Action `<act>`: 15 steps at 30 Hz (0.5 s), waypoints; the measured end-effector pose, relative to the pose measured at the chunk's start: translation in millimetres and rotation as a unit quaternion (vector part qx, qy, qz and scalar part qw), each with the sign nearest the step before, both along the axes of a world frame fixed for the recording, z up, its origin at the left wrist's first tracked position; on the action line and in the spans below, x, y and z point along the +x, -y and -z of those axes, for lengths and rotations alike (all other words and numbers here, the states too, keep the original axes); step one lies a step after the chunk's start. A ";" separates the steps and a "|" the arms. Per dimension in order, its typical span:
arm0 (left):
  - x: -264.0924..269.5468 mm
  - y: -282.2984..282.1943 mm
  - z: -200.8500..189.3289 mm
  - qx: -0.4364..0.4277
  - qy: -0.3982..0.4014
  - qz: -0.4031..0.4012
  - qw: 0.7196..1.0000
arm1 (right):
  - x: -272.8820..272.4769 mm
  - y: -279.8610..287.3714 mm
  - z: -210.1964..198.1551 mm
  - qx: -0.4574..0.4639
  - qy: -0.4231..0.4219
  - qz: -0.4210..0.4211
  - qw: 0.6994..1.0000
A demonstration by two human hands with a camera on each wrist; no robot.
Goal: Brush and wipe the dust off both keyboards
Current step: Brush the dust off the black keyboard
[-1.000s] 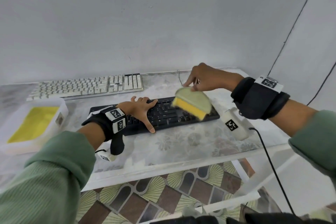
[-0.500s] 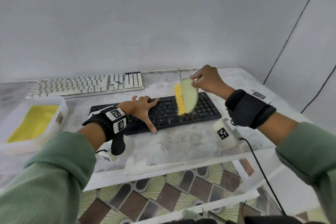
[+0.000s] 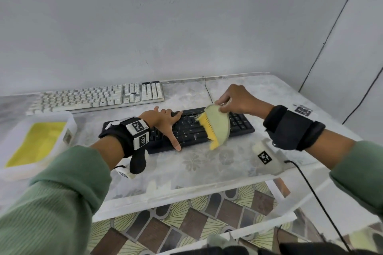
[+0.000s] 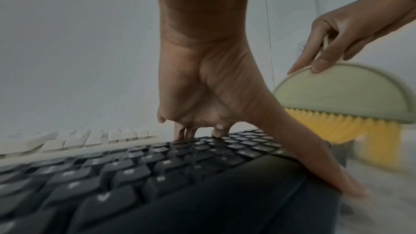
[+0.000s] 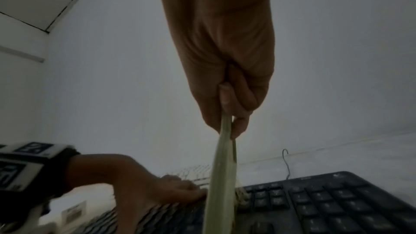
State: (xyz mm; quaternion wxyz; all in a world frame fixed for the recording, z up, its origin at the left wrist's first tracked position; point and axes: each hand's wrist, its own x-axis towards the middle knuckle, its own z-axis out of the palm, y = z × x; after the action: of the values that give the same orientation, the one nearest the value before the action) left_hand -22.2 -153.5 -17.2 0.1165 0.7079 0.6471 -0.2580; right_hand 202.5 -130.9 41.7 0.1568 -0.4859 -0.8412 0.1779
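A black keyboard (image 3: 238,124) lies in the middle of the table, with a white keyboard (image 3: 97,97) behind it to the left. My left hand (image 3: 165,122) rests spread on the black keyboard's left half, fingers straight and thumb over the front edge (image 4: 333,177). My right hand (image 3: 236,99) pinches the top edge of a half-round pale green brush (image 3: 219,126) with yellow bristles (image 3: 207,128). The brush stands on the keys at mid-keyboard, bristles pointing left toward my left hand. In the right wrist view the brush (image 5: 220,175) shows edge-on, held between thumb and fingers.
A white tray (image 3: 70,128) holding a yellow cloth (image 3: 35,143) sits at the table's left. A thin cable (image 3: 207,93) runs from the black keyboard to the back wall. The table's front edge (image 3: 186,192) is close, with patterned floor below. A wall corner stands at the right.
The brush has swept left across the black keyboard, from its right end to the middle, and turned so the bristles face left. My left hand has stayed where it was.
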 end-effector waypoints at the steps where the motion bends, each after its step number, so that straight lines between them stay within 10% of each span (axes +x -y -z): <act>1: 0.9 -1.6 -0.4 -0.006 -0.004 -0.001 1.000 | 2.9 -1.9 -4.5 0.000 -0.007 0.007 1.000; 15: 17.6 -16.0 -1.1 -0.011 0.003 -0.002 1.000 | 1.9 -1.1 6.4 0.038 -0.103 0.078 0.991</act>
State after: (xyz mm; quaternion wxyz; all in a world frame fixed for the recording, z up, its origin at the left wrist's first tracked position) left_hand -4.6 -137.5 -16.1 0.1266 0.7061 0.6452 -0.2630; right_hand 204.3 -129.8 35.2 0.2741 -0.5231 -0.7862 0.1818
